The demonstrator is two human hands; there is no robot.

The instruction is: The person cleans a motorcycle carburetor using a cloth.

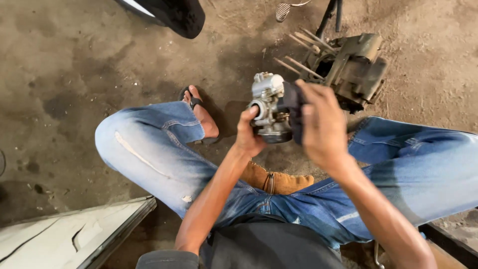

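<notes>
We're low over a stained dirt floor. Our left hand grips the metal carburetor at knee height; our right hand presses a dark cloth against it. Engine block behind.

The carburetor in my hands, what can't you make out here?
- Carburetor: its right side, hidden by the dark rubber piece and right hand, head view.
- Right hand: motion-blurred, grip unclear.
- Left hand: fingertips hidden behind the carburetor.
- Engine block on the floor: lower part hidden by the right hand.
</notes>
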